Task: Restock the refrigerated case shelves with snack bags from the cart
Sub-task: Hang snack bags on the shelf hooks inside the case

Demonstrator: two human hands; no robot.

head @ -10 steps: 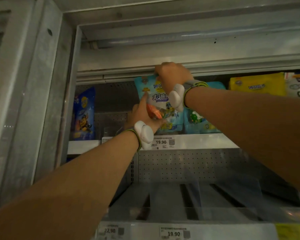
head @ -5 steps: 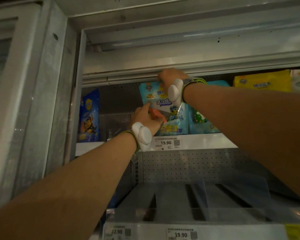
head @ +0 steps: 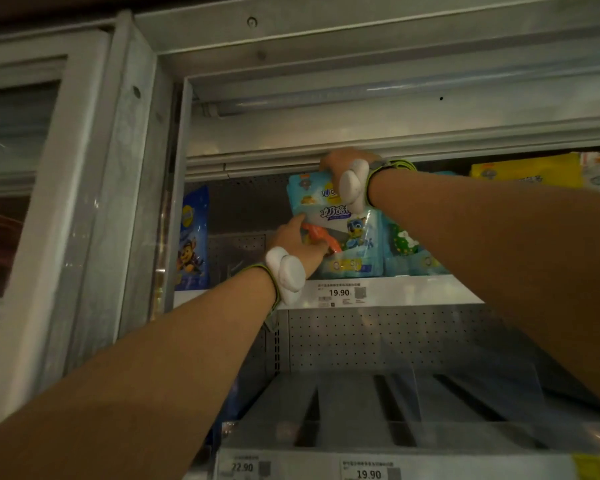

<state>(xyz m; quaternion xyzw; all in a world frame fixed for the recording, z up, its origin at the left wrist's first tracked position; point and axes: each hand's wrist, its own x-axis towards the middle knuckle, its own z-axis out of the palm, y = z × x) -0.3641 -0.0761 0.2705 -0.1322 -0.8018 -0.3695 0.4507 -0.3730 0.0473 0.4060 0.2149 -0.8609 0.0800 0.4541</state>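
A light blue snack bag [head: 340, 233] with a cartoon dog stands upright on the top shelf [head: 413, 289] of the refrigerated case. My right hand [head: 343, 162] grips its top edge, just under the case's upper rail. My left hand [head: 297, 242] holds the bag's lower left side, the thumb lying along its edge. More light blue bags [head: 409, 251] stand right behind and beside it. The cart is out of view.
A dark blue bag [head: 192, 244] stands alone at the shelf's left end. Yellow packs [head: 527, 169] sit at the upper right. The lower shelf [head: 395, 403] shows clear dividers and price tags 22.90 and 19.90. The grey door frame [head: 94, 202] rises on the left.
Both hands stay on the bag. Its top has tilted slightly left as it settles against the bags behind. The camera has drifted, so the shelf sits further right in view.
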